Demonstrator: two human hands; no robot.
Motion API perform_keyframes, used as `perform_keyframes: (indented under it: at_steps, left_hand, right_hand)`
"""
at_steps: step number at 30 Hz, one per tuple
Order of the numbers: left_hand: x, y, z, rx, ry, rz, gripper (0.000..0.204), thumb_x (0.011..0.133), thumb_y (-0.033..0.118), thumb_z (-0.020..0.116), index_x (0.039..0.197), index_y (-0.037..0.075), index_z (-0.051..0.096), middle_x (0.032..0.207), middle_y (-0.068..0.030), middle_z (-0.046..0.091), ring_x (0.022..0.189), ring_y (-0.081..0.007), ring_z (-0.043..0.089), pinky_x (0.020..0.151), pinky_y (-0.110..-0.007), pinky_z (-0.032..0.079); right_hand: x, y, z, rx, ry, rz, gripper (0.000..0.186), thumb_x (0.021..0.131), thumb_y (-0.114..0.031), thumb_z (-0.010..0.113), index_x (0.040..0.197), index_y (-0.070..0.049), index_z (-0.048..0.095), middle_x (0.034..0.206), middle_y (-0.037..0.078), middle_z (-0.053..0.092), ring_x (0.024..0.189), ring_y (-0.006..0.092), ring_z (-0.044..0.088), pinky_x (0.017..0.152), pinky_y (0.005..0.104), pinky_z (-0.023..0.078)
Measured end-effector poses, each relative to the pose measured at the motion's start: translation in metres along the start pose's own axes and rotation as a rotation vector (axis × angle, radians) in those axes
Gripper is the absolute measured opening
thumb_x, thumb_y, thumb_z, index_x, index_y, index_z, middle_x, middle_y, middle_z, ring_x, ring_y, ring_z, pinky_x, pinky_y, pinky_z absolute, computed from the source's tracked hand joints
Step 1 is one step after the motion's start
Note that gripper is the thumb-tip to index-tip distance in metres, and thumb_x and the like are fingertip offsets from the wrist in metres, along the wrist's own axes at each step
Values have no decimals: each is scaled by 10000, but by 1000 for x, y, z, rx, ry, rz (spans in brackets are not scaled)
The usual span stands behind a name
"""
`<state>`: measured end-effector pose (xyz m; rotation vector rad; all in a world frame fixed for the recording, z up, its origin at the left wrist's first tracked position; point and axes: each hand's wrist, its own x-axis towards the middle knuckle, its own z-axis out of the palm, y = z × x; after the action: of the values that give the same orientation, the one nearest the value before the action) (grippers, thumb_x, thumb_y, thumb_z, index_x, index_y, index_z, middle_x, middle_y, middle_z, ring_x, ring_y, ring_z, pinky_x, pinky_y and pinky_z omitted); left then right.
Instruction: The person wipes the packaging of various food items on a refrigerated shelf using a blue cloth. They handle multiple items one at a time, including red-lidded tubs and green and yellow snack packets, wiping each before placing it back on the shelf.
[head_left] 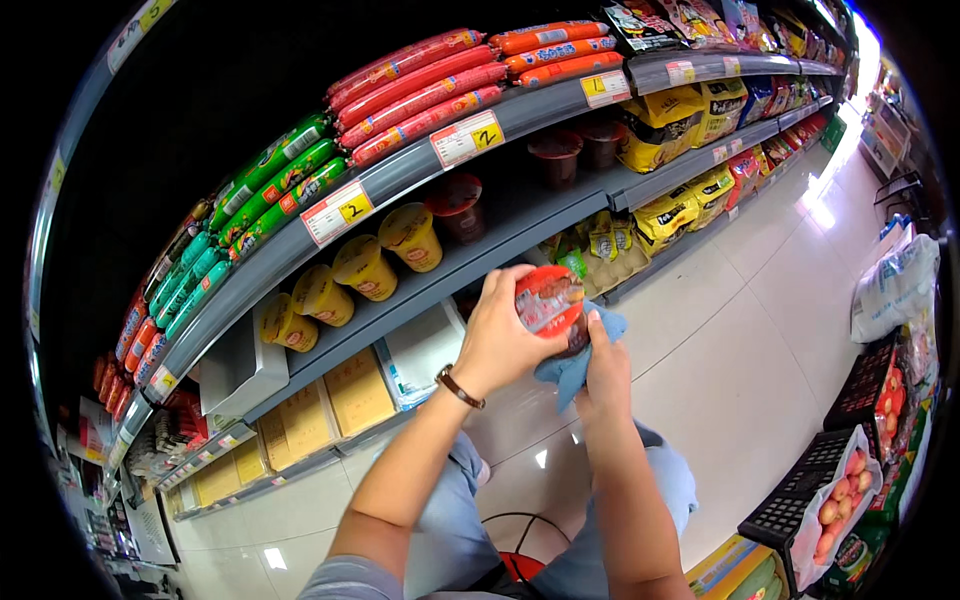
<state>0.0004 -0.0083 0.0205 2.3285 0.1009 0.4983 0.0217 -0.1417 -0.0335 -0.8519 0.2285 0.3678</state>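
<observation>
Four yellow cups (365, 268) stand at nine o'clock from the red-lidded cup (548, 300); left hand (495, 325) clamps its fingers round it, right hand (605, 365) round a blue cloth (571, 378). At four, fruit (828, 513) sits in a black crate (775, 525).

Green sausages (276, 193) beside red sausages (418, 88)

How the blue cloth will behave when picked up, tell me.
The blue cloth is likely floppy and apt to sag, as its lower end hangs in folds below the right hand. It should probably yield rather than break, since it is bunched against the red-lidded cup.
</observation>
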Motion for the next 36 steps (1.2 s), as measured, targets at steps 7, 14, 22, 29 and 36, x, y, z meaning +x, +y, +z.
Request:
perform_keyframes:
  at_steps: [7,14,22,29,36]
  left_hand:
    - [112,-38,3,403,51,101,762,585,431,810,1164,18,539,1084,-181,585,1014,-350,576,903,-433,447]
    - [191,-55,-13,237,-143,-56,706,613,385,799,1165,13,560,1093,-151,647,1021,-273,627,919,-344,468]
    - [207,-100,-11,257,-159,-52,759,616,443,839,1167,3,558,1120,-160,629,1054,-272,607,943,-343,447]
    - [205,-114,-11,256,-243,-60,872,617,431,849,1277,22,453,1255,-168,546,1188,-287,521,1019,-363,396]
    - [207,-116,-6,312,-184,6,893,621,465,834,1300,32,449,1277,-169,537,1208,-295,511,1028,-375,393]
  right_hand:
    - [-10,-24,2,190,79,118,300,933,-193,559,1144,21,564,1047,120,653,900,251,658,791,383,542]
    - [-3,-33,0,341,4,146,285,936,-190,532,1162,-16,548,999,106,635,844,252,643,712,395,535]
    - [0,-37,-2,293,-13,150,320,917,-185,545,1173,9,549,1027,107,649,882,240,641,796,380,522]
    - [-1,-42,-2,227,57,128,321,899,-174,560,1147,30,548,998,113,649,860,228,638,794,364,514]
    - [0,-36,1,229,32,154,304,902,-173,554,1144,11,556,978,102,644,843,230,640,743,366,526]
